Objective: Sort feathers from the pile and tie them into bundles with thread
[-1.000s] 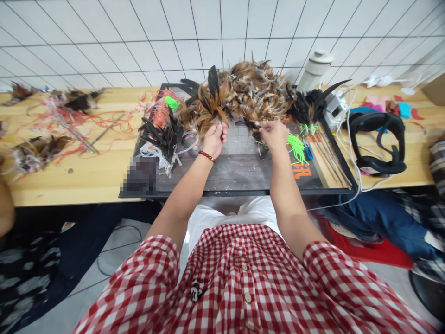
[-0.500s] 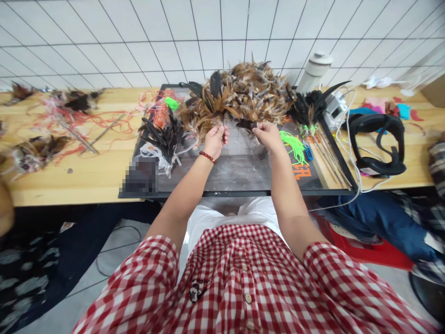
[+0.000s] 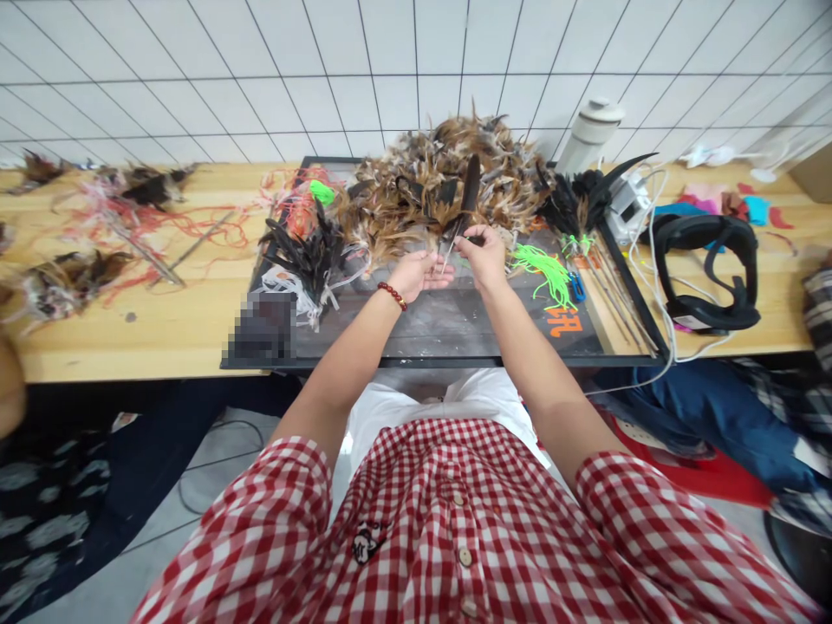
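Both hands have drawn closer: the right hand (image 3: 489, 256) seems to pinch a long dark feather (image 3: 471, 184), its lower end by the left hand (image 3: 418, 274), fingers loosely spread. One black feather bundle (image 3: 581, 201) looks bound; the brown feather heap (image 3: 477, 143) appears unbound.

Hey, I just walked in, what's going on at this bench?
A person in a checked shirt is handling feathers. Their right hand pinches a long dark feather near its thin shaft, tip upward. The left hand is close beside it, fingers spread under the shaft; whether it grips anything is unclear. Both hands are above a dark board, in front of a big brown feather heap. Green strings lie to the right.
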The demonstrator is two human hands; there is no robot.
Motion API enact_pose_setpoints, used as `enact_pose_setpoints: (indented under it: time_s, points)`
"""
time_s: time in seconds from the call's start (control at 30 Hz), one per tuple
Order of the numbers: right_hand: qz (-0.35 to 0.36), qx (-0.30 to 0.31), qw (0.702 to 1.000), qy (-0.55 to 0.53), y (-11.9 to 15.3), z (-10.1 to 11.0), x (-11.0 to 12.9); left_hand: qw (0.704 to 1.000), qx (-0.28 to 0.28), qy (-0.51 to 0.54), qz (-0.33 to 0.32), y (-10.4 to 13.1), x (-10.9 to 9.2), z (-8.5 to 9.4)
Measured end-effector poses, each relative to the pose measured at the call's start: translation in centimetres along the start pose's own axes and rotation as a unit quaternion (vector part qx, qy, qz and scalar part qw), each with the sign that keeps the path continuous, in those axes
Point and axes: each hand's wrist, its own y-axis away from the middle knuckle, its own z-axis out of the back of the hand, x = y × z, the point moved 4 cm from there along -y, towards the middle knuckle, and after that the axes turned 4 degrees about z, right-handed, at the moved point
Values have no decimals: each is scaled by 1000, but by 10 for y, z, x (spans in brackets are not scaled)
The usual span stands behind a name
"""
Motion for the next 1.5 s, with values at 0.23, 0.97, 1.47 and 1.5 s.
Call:
enact_pose_setpoints:
  time_s: [0.23, 0.97, 1.47, 1.5]
  points:
    - [46, -16, 998, 38, -2, 0, -3, 999, -16, 26, -23, 0, -1, 0]
    - [-19, 213, 975, 51, -4, 58, 29, 988, 26, 137, -65, 6, -17, 8]
    - [-345, 191, 894, -211, 18, -9, 8, 987, 126, 92, -21, 5, -8, 1]
    - [-353, 185, 878, -265, 18, -15, 8, 987, 136, 79, -14, 5, -6, 1]
